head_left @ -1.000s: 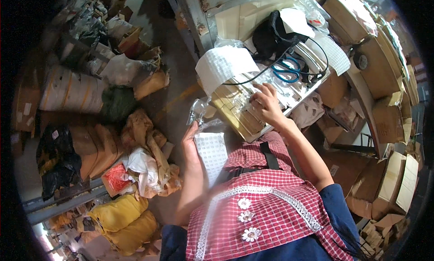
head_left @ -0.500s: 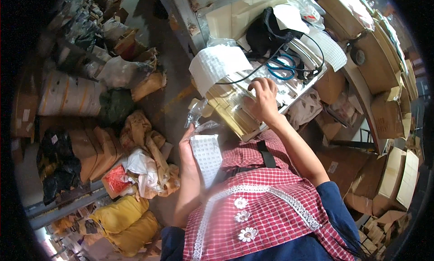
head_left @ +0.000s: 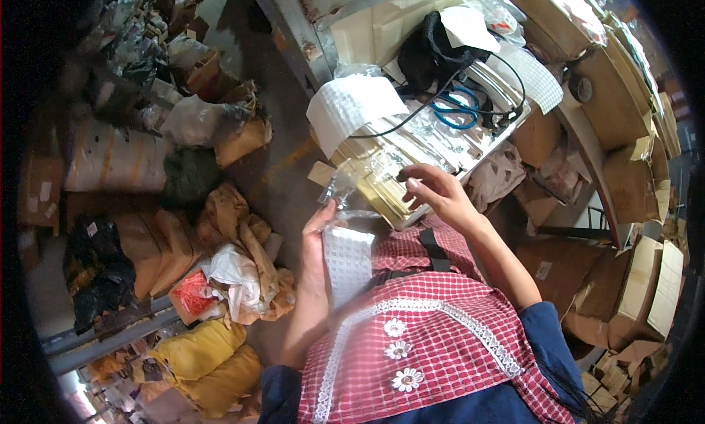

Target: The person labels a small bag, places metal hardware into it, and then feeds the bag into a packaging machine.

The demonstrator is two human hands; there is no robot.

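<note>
My left hand (head_left: pixel 317 240) is closed round a white sheet of small printed labels (head_left: pixel 348 256), held upright in front of the apron. A clear plastic bag (head_left: pixel 341 185) sticks up from the same fingers. My right hand (head_left: pixel 438 194) hovers over the near edge of a shallow tray (head_left: pixel 461 175), its fingers curled in toward the bag. Whatever sits between those fingertips is too small to make out. Inside the tray lie flat cream card pieces (head_left: pixel 367 191), blue-handled scissors (head_left: pixel 457 109) and a black cable (head_left: pixel 411 118).
Bubble wrap (head_left: pixel 352 109) drapes over the tray's left side, and a black cloth bundle (head_left: pixel 433 53) lies behind. Cardboard boxes (head_left: pixel 620 101) crowd the right. On the left are a black bag (head_left: pixel 99 266), brown paper (head_left: pixel 235 222) and yellow sacks (head_left: pixel 205 365).
My right hand has drawn back from the tray's contents toward me, its fingers curling. My left hand has shifted slightly right with the label sheet and bag.
</note>
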